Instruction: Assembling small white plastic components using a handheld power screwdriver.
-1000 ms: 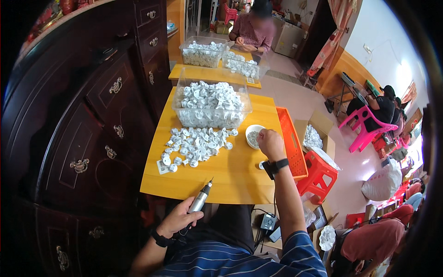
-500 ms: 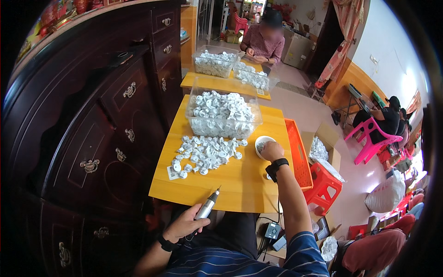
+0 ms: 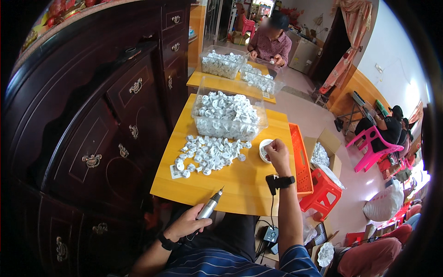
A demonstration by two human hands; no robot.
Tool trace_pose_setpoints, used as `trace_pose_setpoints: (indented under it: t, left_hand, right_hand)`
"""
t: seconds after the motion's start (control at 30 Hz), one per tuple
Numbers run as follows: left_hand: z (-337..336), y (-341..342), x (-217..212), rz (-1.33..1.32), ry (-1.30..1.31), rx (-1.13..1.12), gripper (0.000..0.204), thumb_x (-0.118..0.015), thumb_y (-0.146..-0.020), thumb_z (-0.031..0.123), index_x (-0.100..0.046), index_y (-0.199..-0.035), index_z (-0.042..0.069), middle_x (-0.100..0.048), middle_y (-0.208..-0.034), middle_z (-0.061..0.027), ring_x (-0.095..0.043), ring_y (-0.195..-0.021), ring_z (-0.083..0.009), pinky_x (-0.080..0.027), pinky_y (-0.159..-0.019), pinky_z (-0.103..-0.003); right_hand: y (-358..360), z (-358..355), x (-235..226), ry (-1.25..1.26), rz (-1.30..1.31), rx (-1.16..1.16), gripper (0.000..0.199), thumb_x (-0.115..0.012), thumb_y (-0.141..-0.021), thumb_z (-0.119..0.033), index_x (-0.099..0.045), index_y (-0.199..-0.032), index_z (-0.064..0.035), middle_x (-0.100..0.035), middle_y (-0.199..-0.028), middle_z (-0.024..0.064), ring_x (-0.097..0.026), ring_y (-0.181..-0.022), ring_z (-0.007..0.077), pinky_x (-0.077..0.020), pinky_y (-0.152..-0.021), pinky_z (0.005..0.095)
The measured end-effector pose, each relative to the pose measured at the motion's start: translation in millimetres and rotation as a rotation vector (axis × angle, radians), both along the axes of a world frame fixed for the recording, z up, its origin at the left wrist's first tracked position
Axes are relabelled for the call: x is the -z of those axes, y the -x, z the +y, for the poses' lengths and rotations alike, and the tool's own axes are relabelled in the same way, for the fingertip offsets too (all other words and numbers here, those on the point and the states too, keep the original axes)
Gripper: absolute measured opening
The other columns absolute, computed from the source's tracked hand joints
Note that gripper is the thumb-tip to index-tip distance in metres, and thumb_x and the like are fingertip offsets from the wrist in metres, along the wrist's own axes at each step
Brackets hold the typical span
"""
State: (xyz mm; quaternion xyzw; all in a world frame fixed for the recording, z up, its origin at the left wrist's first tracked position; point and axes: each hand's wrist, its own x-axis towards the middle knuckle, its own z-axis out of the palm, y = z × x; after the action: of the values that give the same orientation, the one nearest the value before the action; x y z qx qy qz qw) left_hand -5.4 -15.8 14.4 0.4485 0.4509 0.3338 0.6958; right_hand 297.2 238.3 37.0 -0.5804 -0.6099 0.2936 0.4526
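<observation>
In my left hand (image 3: 190,224) is a silver electric screwdriver (image 3: 210,205), its thin bit pointing up and away over the table's near edge. My right hand (image 3: 278,154) is at the white bowl (image 3: 265,147), fingers pinched over its right side; small metal pieces lie in the bowl, and what the fingertips hold is too small to make out. Left of the bowl, many small white plastic parts (image 3: 213,155) are spread on the yellow table (image 3: 230,189). Behind them stands a clear plastic bin (image 3: 230,131) heaped with more of these parts.
An orange crate (image 3: 301,159) and a red stool (image 3: 321,191) stand right of the table. Dark wooden cabinets (image 3: 92,134) line the left. Across a second table with two more bins (image 3: 223,64), another person (image 3: 272,41) handles parts. A small control box (image 3: 271,234) with cables sits below.
My right hand has lifted slightly out of the bowl, its wrist turning so that the fingers show. The left hand keeps the screwdriver nearly still. The view has shifted a little.
</observation>
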Motion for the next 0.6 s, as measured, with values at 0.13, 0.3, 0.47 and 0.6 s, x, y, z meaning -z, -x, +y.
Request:
trace_pose_setpoints:
  t: [0.13,0.3,0.47,0.6]
  left_hand:
    - [2.1,-3.2,-0.1,-0.040,-0.005,0.011,0.048,-0.070,-0.094,0.019,-0.048,-0.133,0.002,-0.057,-0.089,-0.0015,-0.056,-0.066,-0.0071,-0.048,-0.059,-0.022]
    - [0.5,-2.6,0.4,-0.043,-0.016,0.015,0.050,-0.070,-0.094,0.020,-0.047,-0.135,0.001,-0.057,-0.089,-0.0013,-0.055,-0.065,-0.0068,-0.048,-0.059,-0.022]
    - [-1.7,-1.4,3.3,-0.046,-0.024,-0.009,0.053,-0.071,-0.094,0.021,-0.046,-0.136,0.001,-0.056,-0.088,-0.0010,-0.055,-0.065,-0.0064,-0.048,-0.059,-0.021]
    - [-3.2,-1.3,3.3,-0.008,-0.046,-0.023,0.058,-0.072,-0.093,0.024,-0.045,-0.139,0.002,-0.057,-0.088,-0.0012,-0.055,-0.065,-0.0059,-0.048,-0.059,-0.021]
  right_hand:
    - [23.9,-40.5,13.8,0.100,0.397,-0.172,0.009,-0.064,-0.093,-0.007,-0.056,-0.088,-0.0077,-0.063,-0.076,0.0006,-0.057,-0.057,0.0084,-0.0445,-0.050,0.0224]
    - [53.8,-78.3,45.2,0.238,0.641,-0.272,0.006,-0.065,-0.096,-0.008,-0.063,-0.101,-0.0066,-0.064,-0.083,-0.0015,-0.056,-0.062,0.0064,-0.0453,-0.056,0.0212]
    - [72.6,-93.8,63.1,0.332,0.737,-0.249,0.011,-0.066,-0.099,-0.015,-0.069,-0.104,-0.0051,-0.067,-0.089,-0.0008,-0.057,-0.068,0.0065,-0.0481,-0.064,0.0226]
    - [78.5,-97.7,64.2,0.398,0.729,-0.264,0.011,-0.065,-0.100,-0.016,-0.069,-0.105,-0.0065,-0.067,-0.092,-0.0006,-0.057,-0.070,0.0065,-0.0482,-0.066,0.0218]
